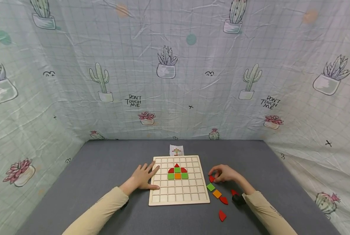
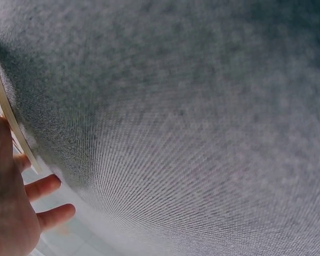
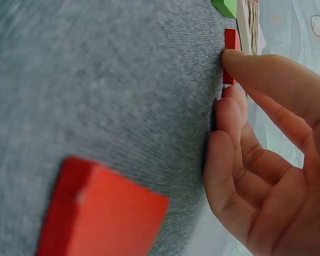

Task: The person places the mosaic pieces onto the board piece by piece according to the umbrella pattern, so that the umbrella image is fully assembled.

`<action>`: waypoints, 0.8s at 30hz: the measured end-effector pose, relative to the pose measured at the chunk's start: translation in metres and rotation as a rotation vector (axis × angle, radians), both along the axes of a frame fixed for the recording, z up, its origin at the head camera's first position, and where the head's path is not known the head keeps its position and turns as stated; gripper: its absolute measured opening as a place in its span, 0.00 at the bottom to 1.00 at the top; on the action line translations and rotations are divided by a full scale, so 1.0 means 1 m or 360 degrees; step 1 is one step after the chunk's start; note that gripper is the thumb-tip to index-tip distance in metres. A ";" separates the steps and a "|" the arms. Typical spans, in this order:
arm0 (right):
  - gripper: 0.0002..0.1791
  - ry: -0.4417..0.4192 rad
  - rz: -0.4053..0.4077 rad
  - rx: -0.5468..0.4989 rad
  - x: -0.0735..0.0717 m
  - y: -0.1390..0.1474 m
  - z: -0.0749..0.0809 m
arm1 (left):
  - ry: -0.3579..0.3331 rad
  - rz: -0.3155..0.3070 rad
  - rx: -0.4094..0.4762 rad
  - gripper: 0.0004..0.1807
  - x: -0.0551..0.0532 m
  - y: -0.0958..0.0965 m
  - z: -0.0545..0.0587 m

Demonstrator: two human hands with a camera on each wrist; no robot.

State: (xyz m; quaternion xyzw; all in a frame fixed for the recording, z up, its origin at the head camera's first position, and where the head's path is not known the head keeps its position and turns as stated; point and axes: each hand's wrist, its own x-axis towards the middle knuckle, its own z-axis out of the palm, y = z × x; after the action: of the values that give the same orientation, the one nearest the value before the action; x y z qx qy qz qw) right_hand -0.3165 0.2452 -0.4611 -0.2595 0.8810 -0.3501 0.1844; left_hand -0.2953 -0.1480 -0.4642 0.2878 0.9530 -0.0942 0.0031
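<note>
The square pale-wood grid board [image 1: 179, 197] lies on the dark grey desk [image 1: 127, 222]. Its cells contain seven flat pieces: one red triangle [image 1: 176, 165] at the top; below it, a green square [image 1: 177, 170] between two red curved-edged pieces [image 1: 184, 170]; below these, an orange square [image 1: 177, 176] between two green squares [image 1: 185, 176].

The right hand [image 1: 226, 173] has its grip pinching a flat red piece [image 1: 211, 179] between thumb and fingertips. This piece is at desk level, just beside the board's right edge. A loose green square [image 1: 211, 187], a loose orange square [image 1: 217, 194] and three loose red pieces [image 1: 222, 215] lie near the right hand. The left hand [image 1: 141, 178], fingers spread, rests on the board's left edge.
</note>
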 end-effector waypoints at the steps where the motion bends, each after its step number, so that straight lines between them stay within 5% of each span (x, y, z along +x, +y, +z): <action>1: 0.16 0.0000 -0.0014 -0.0005 0.000 0.000 -0.001 | -0.0002 0.0002 0.0000 0.48 0.000 0.000 0.000; 10: 0.14 0.0057 -0.0164 0.0055 0.001 0.002 -0.003 | -0.0005 0.0004 0.0018 0.47 0.001 -0.001 -0.001; 24: 0.12 0.0126 -0.0158 0.0056 0.004 0.003 -0.003 | -0.0011 0.0014 0.0012 0.47 0.002 -0.001 -0.001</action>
State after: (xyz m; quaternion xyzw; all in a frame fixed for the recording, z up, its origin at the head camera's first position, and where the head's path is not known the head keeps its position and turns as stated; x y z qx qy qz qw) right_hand -0.3129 0.2485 -0.4646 -0.2258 0.9054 -0.3328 0.1363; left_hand -0.2933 -0.1486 -0.4649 0.2839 0.9546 -0.0896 0.0058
